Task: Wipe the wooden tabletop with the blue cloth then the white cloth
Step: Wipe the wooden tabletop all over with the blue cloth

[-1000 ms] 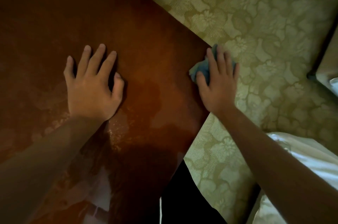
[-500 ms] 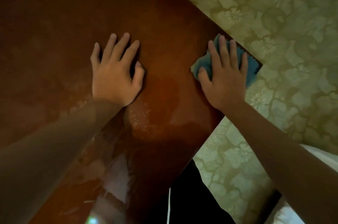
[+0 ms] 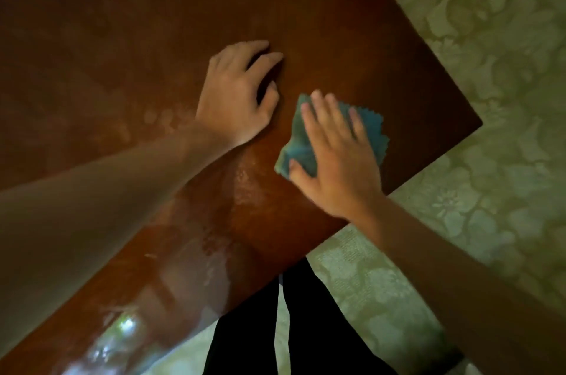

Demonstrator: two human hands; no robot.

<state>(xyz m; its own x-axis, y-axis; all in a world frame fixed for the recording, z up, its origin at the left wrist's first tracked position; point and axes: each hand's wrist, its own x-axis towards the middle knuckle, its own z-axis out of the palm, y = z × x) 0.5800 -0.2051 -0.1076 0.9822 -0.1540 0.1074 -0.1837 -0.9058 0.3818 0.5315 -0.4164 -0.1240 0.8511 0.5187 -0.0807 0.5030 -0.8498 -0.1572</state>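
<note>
Blue-cloth stage of the wipe, by the look of it; no white cloth anywhere in view, so second stage judged not yet begun.

Right hand (image 3: 340,157) flat on the blue cloth (image 3: 298,144), fingers (image 3: 324,117) straight and spread, pressing rather than gripping. Cloth bunched under the palm, zigzag edge showing past the fingertips toward 2 o'clock. Cloth lying on the wooden tabletop (image 3: 153,37) right of the frame's centre, near the table corner at 3 o'clock, just beside the left hand.

Left hand (image 3: 237,92) resting on the bare wood at about 10 o'clock from the cloth, holding nothing; fingers bent a little at the knuckles, tips touching the surface, probably bracing the body.

Smeary, dull patches visible on the wood toward 7 and 9 o'clock from the cloth, with a glossy reflection at the near edge around 7 o'clock. Likely next: a sweep of the cloth toward those patches, with even downward pressure through the flat palm, and the left hand lifted or shifted out of the path. After that, a swap to the white cloth, wherever kept.

Patterned green floor (image 3: 490,98) beyond the table edge from 1 to 5 o'clock; dark trouser legs (image 3: 306,328) at 6 o'clock.

No brand, label or readable writing anywhere on cloth, table or floor.
</note>
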